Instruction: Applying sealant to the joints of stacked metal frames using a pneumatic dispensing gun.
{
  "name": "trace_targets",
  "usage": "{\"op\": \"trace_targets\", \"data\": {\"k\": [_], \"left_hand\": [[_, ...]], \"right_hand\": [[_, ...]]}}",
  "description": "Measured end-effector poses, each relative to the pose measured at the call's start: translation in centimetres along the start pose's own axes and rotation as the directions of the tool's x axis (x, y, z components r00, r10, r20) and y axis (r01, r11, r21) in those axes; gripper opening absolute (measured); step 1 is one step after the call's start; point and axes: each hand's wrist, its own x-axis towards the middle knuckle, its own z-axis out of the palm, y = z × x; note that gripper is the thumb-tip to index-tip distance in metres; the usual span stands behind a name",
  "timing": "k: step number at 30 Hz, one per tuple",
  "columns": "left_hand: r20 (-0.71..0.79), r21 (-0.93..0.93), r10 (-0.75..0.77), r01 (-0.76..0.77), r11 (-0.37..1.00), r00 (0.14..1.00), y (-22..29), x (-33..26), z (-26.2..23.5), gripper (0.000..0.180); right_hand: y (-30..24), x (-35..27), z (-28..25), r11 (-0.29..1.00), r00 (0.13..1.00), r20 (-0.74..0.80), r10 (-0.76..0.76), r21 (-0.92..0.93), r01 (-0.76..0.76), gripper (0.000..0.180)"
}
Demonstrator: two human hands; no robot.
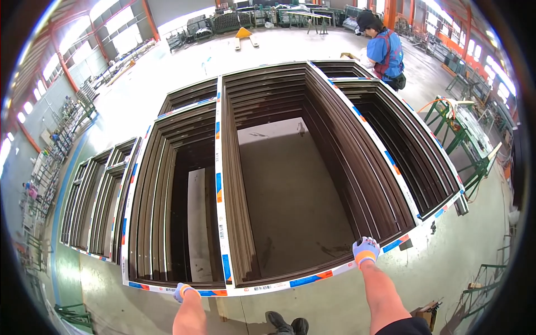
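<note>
Left hand [186, 292] and right hand [365, 250]: fingers clamped on the window frame [301, 281], lower centre. Step appears gripping; shifting would need even force.

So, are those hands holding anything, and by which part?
Yes: the top frame, by its near edge, gripped by the left hand and right hand.

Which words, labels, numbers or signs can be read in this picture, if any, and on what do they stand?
Front tape, on the big stack: dark characters and red marks, between blue and orange blocks; likely brand print, so not quoted.
Middle tape: similar blocks, lettering too small to read.
Left tape, on the smaller frames: any print is too small to read.
</note>
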Motion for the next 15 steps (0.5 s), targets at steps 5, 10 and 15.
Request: {"op": "trace_targets", "data": {"k": [5, 10, 15], "left_hand": [[0.108, -0.523, -0.338, 0.343, 0.78, 0.935, -1.5, 1.8, 0.3, 0.024], [0.213, 0.512, 0.289, -0.358, 0.78, 0.933, 0.5, 0.8, 0.9, 0.03], [0.04, -0.472, -0.231, 0.222, 0.853, 0.972, -1.6, 7.1, 4.4, 0.033]], "right_hand": [[-1.0, 0.0, 0.2, 1.0, 1.0, 0.002, -0.026, 0.011, 0.026, 0.038], [0.6, 0.0, 0.3, 1.0, 1.0, -0.014, 0.011, -0.029, -0.012, 0.038], [-1.5, -0.2, -0.2, 0.999, 0.999, -0.02, -0.043, 0.023, 0.043, 0.036]]}}
